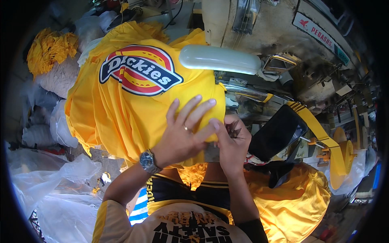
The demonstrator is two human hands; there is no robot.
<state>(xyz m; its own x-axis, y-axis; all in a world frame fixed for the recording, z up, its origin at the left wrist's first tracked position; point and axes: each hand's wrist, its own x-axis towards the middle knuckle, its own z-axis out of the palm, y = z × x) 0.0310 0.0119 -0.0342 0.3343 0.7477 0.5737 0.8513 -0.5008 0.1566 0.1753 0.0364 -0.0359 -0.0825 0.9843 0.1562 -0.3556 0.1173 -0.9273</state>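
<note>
A yellow T-shirt or similar piece of printed cloth (133, 109) lies spread in front of me, with a red, white and dark logo across it. My left hand (184, 127), wearing a ring and a metal wristwatch (149, 162), rests on the cloth with its fingers stretched apart. Close beside it, at the right edge of the cloth, my right hand (234, 139) is closed, thumb against bent fingers. Something small and dark shows between those fingers, too hidden to name. The two thumbs nearly meet.
A sewing machine (275, 36) stands at the far right, with a long pale lamp (221, 58) by the cloth. A black phone (279, 131) and a yellow tape reel (344, 158) are on the right. More yellow cloth (291, 198) and clear plastic bags (52, 186) lie around.
</note>
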